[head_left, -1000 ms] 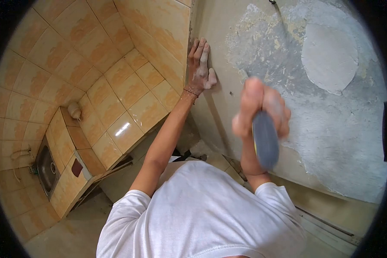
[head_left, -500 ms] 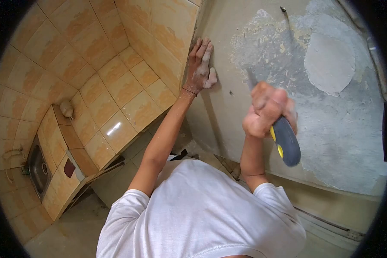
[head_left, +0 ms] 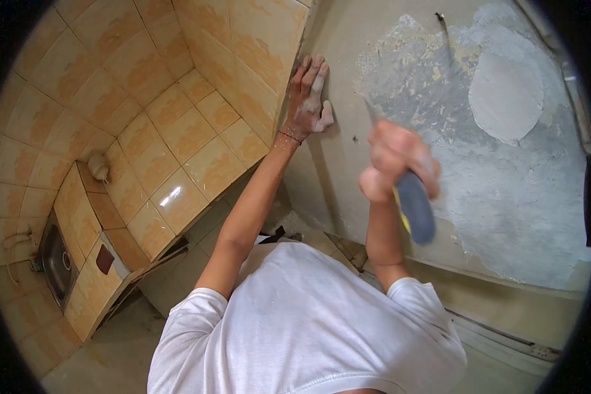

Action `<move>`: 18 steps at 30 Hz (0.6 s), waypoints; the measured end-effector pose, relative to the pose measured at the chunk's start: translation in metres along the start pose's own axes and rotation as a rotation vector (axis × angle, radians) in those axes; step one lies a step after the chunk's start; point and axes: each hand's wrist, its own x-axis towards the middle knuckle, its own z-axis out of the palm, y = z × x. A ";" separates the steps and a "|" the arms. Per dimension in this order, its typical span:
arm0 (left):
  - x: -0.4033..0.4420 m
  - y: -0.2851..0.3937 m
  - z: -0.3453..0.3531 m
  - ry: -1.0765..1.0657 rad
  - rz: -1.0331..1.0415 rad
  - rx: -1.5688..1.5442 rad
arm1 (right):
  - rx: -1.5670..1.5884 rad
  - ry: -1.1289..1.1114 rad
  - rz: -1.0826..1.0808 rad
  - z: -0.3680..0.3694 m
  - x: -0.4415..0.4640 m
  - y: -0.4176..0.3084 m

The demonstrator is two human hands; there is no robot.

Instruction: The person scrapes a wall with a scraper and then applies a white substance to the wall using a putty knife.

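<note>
My left hand [head_left: 308, 98] rests with spread fingers on the wall [head_left: 338, 164], beside the edge of the tiling, its thumb and fingers dusted white. My right hand [head_left: 400, 154] is wrapped around a scraper with a grey and yellow handle [head_left: 415, 207], slightly blurred by motion. The thin blade [head_left: 370, 108] points up and left, seen nearly edge-on, close to the left border of the rough grey patch [head_left: 433, 88]. Whether the blade touches the wall I cannot tell. Right of the hand, a smooth white oval of filler [head_left: 507, 97] covers part of the patch.
A tiled counter [head_left: 184, 164] with orange-patterned tiles is at left, with a metal sink [head_left: 59, 259] in it. A small dark stub [head_left: 439, 16] sticks out of the wall above the patch. A pipe [head_left: 574, 105] runs along the right side.
My right hand has moved a little left with the scraper, and the blade tip is further up and left. My left hand stays in place on the wall.
</note>
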 end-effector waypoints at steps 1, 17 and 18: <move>-0.002 0.001 0.000 -0.005 0.003 -0.011 | 0.115 -0.038 0.109 -0.015 -0.004 -0.003; -0.002 -0.001 0.000 -0.040 -0.007 0.045 | 0.157 -0.304 -0.021 -0.011 0.004 -0.013; 0.000 0.000 -0.001 -0.014 0.000 0.011 | 0.240 -0.337 -0.016 -0.014 0.009 -0.015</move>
